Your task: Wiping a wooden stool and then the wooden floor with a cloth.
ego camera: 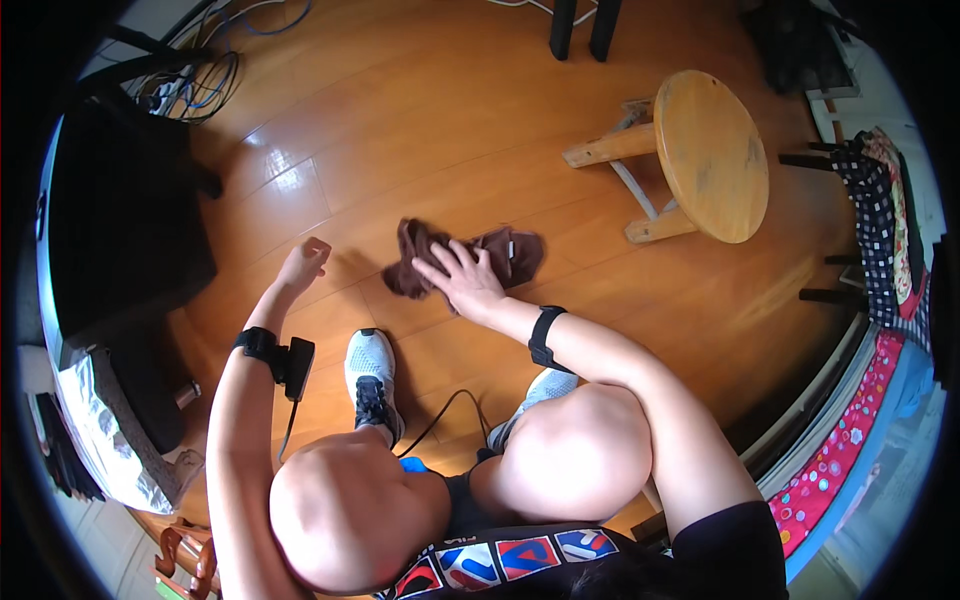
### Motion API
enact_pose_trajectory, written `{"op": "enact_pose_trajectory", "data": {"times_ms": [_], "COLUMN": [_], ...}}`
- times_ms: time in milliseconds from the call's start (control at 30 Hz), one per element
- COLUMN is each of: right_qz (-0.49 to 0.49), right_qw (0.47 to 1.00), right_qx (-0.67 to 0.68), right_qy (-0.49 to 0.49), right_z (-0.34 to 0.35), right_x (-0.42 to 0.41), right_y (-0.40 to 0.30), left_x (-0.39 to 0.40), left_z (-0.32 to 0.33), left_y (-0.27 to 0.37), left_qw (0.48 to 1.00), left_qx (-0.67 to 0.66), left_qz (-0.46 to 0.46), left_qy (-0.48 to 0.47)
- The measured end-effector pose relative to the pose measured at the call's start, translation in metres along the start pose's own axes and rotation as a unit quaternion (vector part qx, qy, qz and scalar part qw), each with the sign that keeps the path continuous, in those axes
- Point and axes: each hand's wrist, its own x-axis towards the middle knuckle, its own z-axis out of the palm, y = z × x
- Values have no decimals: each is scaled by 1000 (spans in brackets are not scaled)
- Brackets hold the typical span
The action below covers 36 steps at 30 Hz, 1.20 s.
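Observation:
A crumpled brown cloth [517, 259] with a small white tag lies on the wooden floor [420, 165]. My right hand [469, 285] rests on top of it with the fingers spread, pressed down rather than closed around it. To the left, my left hand [304, 262] is loosely curled above the floor, apart from the cloth, and nothing shows in it. Black straps circle both forearms, and the left one carries a small black device [298, 367] with a cable.
A round wooden stool [712, 157] stands at the upper right. Black furniture [135, 225] and tangled cables [214, 86] are on the left. Dark legs [562, 30] rise at the top. My shoes [370, 375] are below the cloth; patterned fabrics [874, 225] hang at the far right.

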Motion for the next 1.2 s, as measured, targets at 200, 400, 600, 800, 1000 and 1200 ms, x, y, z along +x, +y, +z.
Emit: {"op": "enact_pose_trajectory", "data": {"times_ms": [200, 400, 600, 800, 1000, 1200], "right_qz": [66, 292, 572, 465, 415, 289], "right_qw": [987, 912, 787, 810, 803, 853], "right_qx": [135, 236, 207, 350, 388, 417], "right_qy": [57, 163, 103, -71, -181, -123], "right_z": [-51, -53, 38, 40, 16, -17], "right_x": [-18, -165, -212, -58, 81, 131], "right_y": [14, 126, 127, 26, -29, -41], "left_x": [4, 26, 35, 26, 42, 79], "left_z": [-29, -17, 5, -28, -21, 6], "left_y": [-22, 15, 27, 0, 6, -3], "left_qw": [995, 994, 989, 982, 970, 973], "left_qx": [-81, -109, -140, -185, -226, -208], "left_qz": [52, -27, 42, 26, 64, 68], "left_qy": [4, 17, -17, 6, 65, 71]}}
